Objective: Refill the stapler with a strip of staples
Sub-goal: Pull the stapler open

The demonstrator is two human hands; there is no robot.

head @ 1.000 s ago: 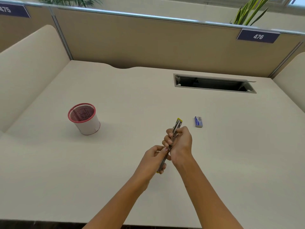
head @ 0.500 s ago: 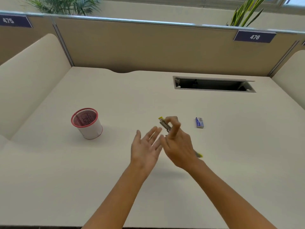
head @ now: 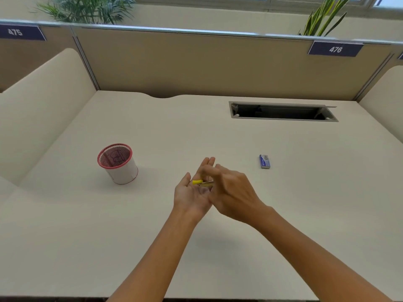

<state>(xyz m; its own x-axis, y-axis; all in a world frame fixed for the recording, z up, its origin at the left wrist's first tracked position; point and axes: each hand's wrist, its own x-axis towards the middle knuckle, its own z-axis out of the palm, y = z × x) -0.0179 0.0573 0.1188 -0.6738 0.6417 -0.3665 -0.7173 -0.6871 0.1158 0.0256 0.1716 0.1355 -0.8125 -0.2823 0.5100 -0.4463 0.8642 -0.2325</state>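
A slim metal stapler (head: 203, 183) with a yellow end lies across the open palm of my left hand (head: 191, 196), yellow tip pointing left. My right hand (head: 232, 191) holds the stapler's other end with its fingers, and hides most of it. My left hand's fingers are spread flat under the stapler. A small blue box of staples (head: 264, 161) lies on the desk (head: 261, 214), apart from both hands, up and to the right. No loose staple strip is visible.
A white mesh pen cup (head: 117, 163) with a red rim stands at the left. A cable slot (head: 282, 111) is cut into the desk at the back right. Partition walls enclose the desk on three sides.
My left hand let go of the stapler and opened flat. My right hand swung the stapler from upright to level and brought it down onto the left palm.
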